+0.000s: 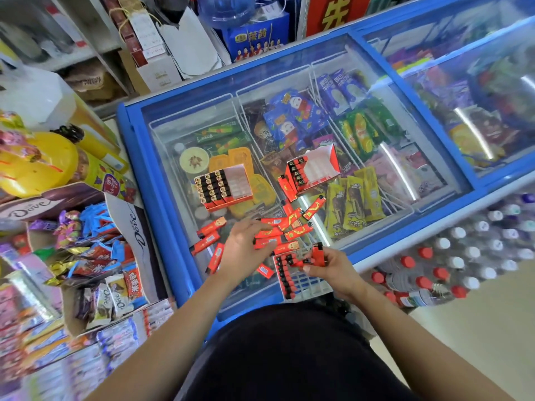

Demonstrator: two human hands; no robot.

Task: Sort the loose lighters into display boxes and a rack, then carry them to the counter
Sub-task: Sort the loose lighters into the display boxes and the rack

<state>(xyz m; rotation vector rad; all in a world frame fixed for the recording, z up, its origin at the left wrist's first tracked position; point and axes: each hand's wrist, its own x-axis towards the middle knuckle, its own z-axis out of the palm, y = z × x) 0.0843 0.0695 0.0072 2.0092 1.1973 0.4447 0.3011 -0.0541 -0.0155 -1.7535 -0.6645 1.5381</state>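
Freezer lid (pixel 162 175) carried all the stock.

- Loose lighters (pixel 291 227): scattered in a heap near the lid's near edge. A few more (pixel 209 236) lay apart toward the near-left corner.
- Left box (pixel 224 188): sat toward mid-lid, left of centre. Its left half was filled with upright lighters and its right half showed bare slots.
- Right box (pixel 314 169): sat tilted right of the first, flap up, with one column of lighters along its left side.
- Rack (pixel 304 283): white, at the near edge, with one row of lighters down its left side.
- Left hand (pixel 246 246): palm down, fingers on the heap. Could not tell whether it gripped any.
- Right hand (pixel 333 269): over the rack's far end, fingers curled round a red lighter (pixel 317 253).
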